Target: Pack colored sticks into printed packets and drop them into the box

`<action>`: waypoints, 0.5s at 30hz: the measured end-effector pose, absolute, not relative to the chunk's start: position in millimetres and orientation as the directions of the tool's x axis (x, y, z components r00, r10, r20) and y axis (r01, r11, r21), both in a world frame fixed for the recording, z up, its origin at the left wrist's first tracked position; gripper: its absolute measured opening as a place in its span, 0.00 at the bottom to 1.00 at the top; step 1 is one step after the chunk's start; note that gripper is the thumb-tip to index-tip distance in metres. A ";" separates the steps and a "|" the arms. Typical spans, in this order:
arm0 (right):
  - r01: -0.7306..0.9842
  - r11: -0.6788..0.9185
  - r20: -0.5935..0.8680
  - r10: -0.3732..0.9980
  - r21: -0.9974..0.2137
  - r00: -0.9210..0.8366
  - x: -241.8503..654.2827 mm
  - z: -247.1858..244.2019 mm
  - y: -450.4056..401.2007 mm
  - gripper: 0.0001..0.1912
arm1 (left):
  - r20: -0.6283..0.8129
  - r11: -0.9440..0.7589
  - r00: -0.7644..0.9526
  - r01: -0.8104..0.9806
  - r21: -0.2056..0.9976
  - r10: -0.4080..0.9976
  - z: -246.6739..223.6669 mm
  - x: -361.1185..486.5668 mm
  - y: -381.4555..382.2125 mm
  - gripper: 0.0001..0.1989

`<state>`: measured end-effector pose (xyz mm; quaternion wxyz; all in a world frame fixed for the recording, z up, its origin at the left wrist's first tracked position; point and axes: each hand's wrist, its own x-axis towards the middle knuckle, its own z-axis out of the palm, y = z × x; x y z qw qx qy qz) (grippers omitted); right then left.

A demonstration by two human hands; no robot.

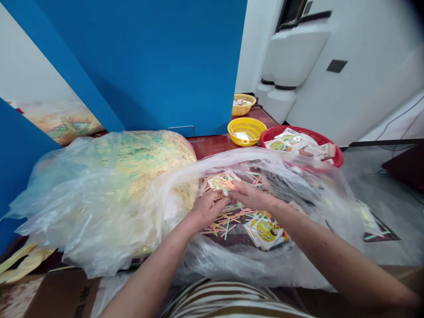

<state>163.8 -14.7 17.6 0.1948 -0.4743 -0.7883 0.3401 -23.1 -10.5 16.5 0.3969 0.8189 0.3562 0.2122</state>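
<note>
Striped shirt fills the bottom edge of the head view, with both bare forearms reaching out past it; left hand and right hand sit close together, fingers curled inward, apparently pinching a small bunch of coloured sticks between them; just behind the fingers lies a printed packet; more coloured sticks lie scattered below the hands, and a small pile of printed packets lies just beside the right hand; clear plastic sheeting arches around this patch; to the left, a bulging plastic bag holds a mass of pale yellow and green sticks; beyond, on a reddish wooden table, stand a red basin of packets and a yellow basket; a second yellow basket sits farther back, against a blue wall; a cardboard box sits at bottom left.
</note>
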 end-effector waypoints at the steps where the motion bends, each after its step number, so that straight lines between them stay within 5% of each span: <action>1: 0.536 0.208 -0.093 0.872 -0.818 -0.480 158.2 19.2 -15.6 0.06 | 0.022 -0.284 0.643 0.306 0.909 0.766 13.7 -13.1 -9.1 0.18; 4: 0.365 -0.071 -0.259 0.827 -0.928 -0.499 139.8 16.8 -19.6 0.07 | -0.153 0.146 0.496 0.053 0.988 0.855 2.8 12.5 -7.9 0.21; 6: 0.365 -0.104 -0.275 0.847 -0.925 -0.455 134.2 10.7 -21.7 0.06 | -0.225 0.263 0.266 -0.114 0.958 0.937 -0.9 20.3 -6.4 0.16; 9: 0.612 0.038 -0.241 0.898 -0.790 -0.368 142.0 3.2 -22.6 0.06 | -0.342 0.341 0.075 -0.416 0.843 0.937 4.1 15.8 1.2 0.08; 12: 0.848 0.225 -0.006 0.966 -0.479 -0.260 155.5 7.7 -22.0 0.10 | -0.415 0.390 0.102 -0.593 0.704 0.904 14.6 4.9 9.5 0.07; 15: 0.816 0.328 0.209 0.943 -0.475 -0.258 153.3 19.7 -21.8 0.11 | -0.417 0.426 0.182 -0.654 0.625 0.891 19.5 4.9 9.9 0.09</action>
